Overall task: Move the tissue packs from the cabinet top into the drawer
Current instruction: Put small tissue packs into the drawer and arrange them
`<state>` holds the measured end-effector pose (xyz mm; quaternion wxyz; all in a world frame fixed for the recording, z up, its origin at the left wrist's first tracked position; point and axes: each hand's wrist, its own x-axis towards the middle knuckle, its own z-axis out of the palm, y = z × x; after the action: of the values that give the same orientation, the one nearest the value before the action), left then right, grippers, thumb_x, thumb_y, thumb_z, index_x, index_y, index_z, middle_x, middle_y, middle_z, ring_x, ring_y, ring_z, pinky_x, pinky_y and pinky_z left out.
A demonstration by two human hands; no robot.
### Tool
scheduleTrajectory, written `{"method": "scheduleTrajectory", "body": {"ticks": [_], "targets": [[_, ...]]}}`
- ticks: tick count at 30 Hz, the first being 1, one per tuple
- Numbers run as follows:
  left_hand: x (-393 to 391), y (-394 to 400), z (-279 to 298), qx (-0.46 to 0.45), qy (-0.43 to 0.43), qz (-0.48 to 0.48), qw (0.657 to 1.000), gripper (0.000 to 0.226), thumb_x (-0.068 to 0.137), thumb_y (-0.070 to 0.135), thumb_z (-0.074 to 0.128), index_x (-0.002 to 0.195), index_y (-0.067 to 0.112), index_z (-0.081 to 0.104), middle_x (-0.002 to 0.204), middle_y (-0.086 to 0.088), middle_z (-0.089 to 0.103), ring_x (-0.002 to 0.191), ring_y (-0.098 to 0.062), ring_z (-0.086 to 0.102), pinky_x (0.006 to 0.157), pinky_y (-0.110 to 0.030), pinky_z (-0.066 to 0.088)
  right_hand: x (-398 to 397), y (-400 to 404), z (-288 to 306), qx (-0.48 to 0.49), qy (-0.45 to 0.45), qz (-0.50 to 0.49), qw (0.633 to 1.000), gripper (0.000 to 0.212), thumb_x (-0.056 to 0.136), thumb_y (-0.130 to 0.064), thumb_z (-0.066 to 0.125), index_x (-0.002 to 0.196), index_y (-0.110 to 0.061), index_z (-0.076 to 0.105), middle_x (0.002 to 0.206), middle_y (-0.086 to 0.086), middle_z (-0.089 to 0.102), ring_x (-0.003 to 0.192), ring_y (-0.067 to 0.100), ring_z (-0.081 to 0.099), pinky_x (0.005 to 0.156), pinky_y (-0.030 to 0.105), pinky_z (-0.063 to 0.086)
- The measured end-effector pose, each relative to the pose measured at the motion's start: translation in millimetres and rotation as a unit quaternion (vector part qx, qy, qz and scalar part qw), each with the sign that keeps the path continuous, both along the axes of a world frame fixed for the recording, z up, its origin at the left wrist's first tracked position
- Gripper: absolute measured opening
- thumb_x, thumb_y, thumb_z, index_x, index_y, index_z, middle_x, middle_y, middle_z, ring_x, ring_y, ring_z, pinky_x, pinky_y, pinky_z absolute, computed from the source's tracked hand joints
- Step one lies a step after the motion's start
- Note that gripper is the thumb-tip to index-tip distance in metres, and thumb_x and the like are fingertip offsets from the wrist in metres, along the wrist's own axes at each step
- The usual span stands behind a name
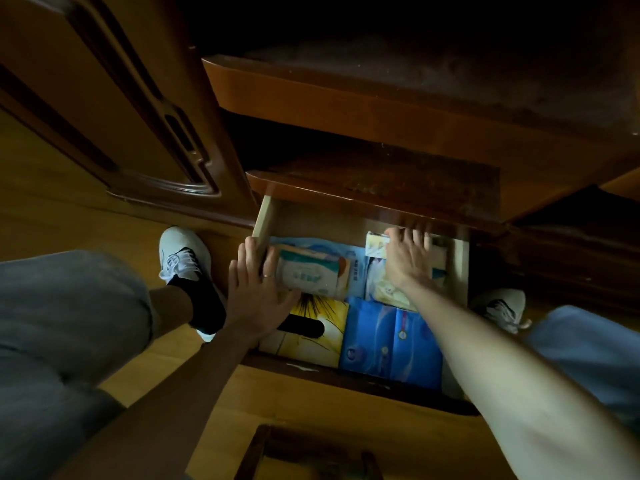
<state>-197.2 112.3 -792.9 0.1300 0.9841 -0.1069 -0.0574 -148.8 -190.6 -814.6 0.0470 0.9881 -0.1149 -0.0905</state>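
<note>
Both my hands are down inside the open pale-wood drawer (263,220) of the dark brown cabinet (381,109). My left hand (258,289) lies along the drawer's left wall with the fingers nearly straight, a ring on one of them, the thumb tucked under the near edge of a white-and-teal plastic-wrapped tissue pack (310,273) — so I have hold of it between thumb and fingers, the pack lying just to the right of my palm. There is printing on its wrapper, but it is too blurred for me to read.

My right hand (408,258) is spread palm-down further back and to the right, fingers fanned and lightly bent over a small pale yellow-and-white tissue pack (375,242) near the drawer's back wall; whether the fingers actually grip it I cannot tell. Under that wrist lies a soft cream-and-white wrapped pack (388,289).

Nearer to me than both hands, a yellow tissue box with a dark oval slot (311,327) sits beside a blue glossy pack with small round emblems (391,341) — their lettering is unreadable too. My white sneaker (183,254) stands on the wooden floor (311,403) left of the left hand.
</note>
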Motion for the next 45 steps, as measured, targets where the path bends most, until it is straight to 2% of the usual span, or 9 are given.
{"method": "scheduleTrajectory", "body": {"ticks": [9, 17, 20, 24, 27, 29, 34, 41, 45], "targets": [[-0.9, -0.2, -3.0, 0.003, -0.002, 0.003, 1.0, 0.096, 0.086, 0.074, 0.043, 0.159, 0.013, 0.025, 0.165, -0.027, 0.002, 0.153, -0.041, 0.004, 0.12, -0.057, 0.013, 16.6, -4.9, 1.0, 0.011, 0.101, 0.036, 0.994, 0.068, 0.097, -0.008, 0.055, 0.155, -0.034, 0.03, 0.152, 0.008, 0.049, 0.137, 0.033, 0.045, 0.117, 0.049, 0.029], [0.1, 5.1, -5.6, 0.021, 0.006, 0.0, 1.0, 0.097, 0.087, 0.076, 0.04, 0.161, 0.019, 0.015, 0.166, -0.024, -0.005, 0.154, -0.039, 0.0, 0.12, -0.055, 0.012, 16.5, -6.0, 5.8, -0.003, 0.119, -0.008, 0.993, 0.031, 0.102, -0.029, 0.043, 0.131, -0.031, 0.055, 0.13, 0.006, 0.066, 0.129, 0.03, 0.052, 0.112, 0.051, 0.03], [-0.2, 8.0, -2.4, 0.018, 0.002, -0.001, 1.0, 0.097, 0.087, 0.078, 0.036, 0.161, 0.019, 0.016, 0.166, -0.024, -0.003, 0.153, -0.039, 0.002, 0.12, -0.056, 0.014, 16.2, 1.2, 1.3, 0.022, 0.112, -0.036, 0.993, 0.037, 0.101, -0.055, 0.039, 0.119, -0.028, 0.059, 0.117, 0.007, 0.07, 0.117, 0.03, 0.058, 0.1, 0.047, 0.036], [-1.9, 1.6, -2.6, 0.005, 0.015, -0.002, 1.0, 0.096, 0.087, 0.079, 0.031, 0.161, 0.018, 0.019, 0.166, -0.023, -0.005, 0.154, -0.039, 0.0, 0.12, -0.055, 0.012, 16.8, -1.2, -9.5, 0.054, 0.102, -0.065, 0.991, 0.032, 0.101, -0.051, 0.05, 0.117, -0.025, 0.06, 0.108, 0.007, 0.067, 0.103, 0.028, 0.062, 0.077, 0.038, 0.035], [-0.3, 3.7, -4.9, 0.013, 0.025, -0.002, 1.0, 0.097, 0.086, 0.08, 0.028, 0.161, 0.019, 0.019, 0.166, -0.023, -0.007, 0.153, -0.039, -0.001, 0.12, -0.055, 0.012, 15.2, -2.0, -10.2, 0.036, 0.108, -0.051, 0.992, 0.047, 0.1, -0.054, 0.051, 0.138, -0.026, 0.052, 0.138, 0.01, 0.057, 0.128, 0.03, 0.051, 0.096, 0.045, 0.041], [3.6, 5.9, -5.2, 0.016, 0.047, 0.004, 0.999, 0.099, 0.083, 0.082, 0.026, 0.161, 0.021, 0.016, 0.166, -0.022, -0.009, 0.153, -0.038, -0.003, 0.12, -0.054, 0.011, 12.6, 0.3, -7.3, 0.025, 0.111, -0.003, 0.994, 0.065, 0.101, -0.058, 0.044, 0.156, -0.024, 0.032, 0.162, 0.011, 0.035, 0.15, 0.032, 0.028, 0.12, 0.05, 0.021], [9.4, 3.8, 13.1, -0.013, 0.145, 0.033, 0.989, 0.108, 0.073, 0.085, 0.034, 0.16, 0.026, 0.015, 0.167, -0.015, -0.014, 0.154, -0.03, -0.01, 0.121, -0.046, 0.003, -30.7, 19.7, 29.6, 0.059, 0.069, 0.06, 0.994, 0.062, 0.099, -0.046, 0.05, 0.155, -0.022, 0.033, 0.166, 0.01, 0.025, 0.155, 0.029, 0.013, 0.124, 0.05, 0.01], [19.5, -10.0, 104.3, -0.039, 0.112, -0.018, 0.993, 0.069, 0.094, 0.045, 0.06, 0.154, 0.024, 0.032, 0.161, -0.007, 0.028, 0.149, -0.029, 0.023, 0.12, -0.048, 0.025, -82.4, 22.0, 135.0, 0.213, 0.106, 0.059, 0.969, 0.044, 0.096, -0.034, 0.057, 0.139, -0.027, 0.058, 0.143, 0.001, 0.059, 0.127, 0.021, 0.055, 0.1, 0.035, 0.046], [22.6, -26.1, 213.3, -0.078, -0.016, -0.114, 0.99, 0.036, 0.095, 0.038, 0.056, 0.131, 0.038, 0.059, 0.129, 0.009, 0.062, 0.11, -0.018, 0.064, 0.082, -0.034, 0.052, -92.0, 4.8, 241.7, 0.237, -0.038, 0.073, 0.968, 0.022, 0.099, -0.036, 0.054, 0.115, -0.039, 0.069, 0.093, -0.013, 0.076, 0.061, -0.002, 0.061, 0.056, 0.025, 0.042]]}}
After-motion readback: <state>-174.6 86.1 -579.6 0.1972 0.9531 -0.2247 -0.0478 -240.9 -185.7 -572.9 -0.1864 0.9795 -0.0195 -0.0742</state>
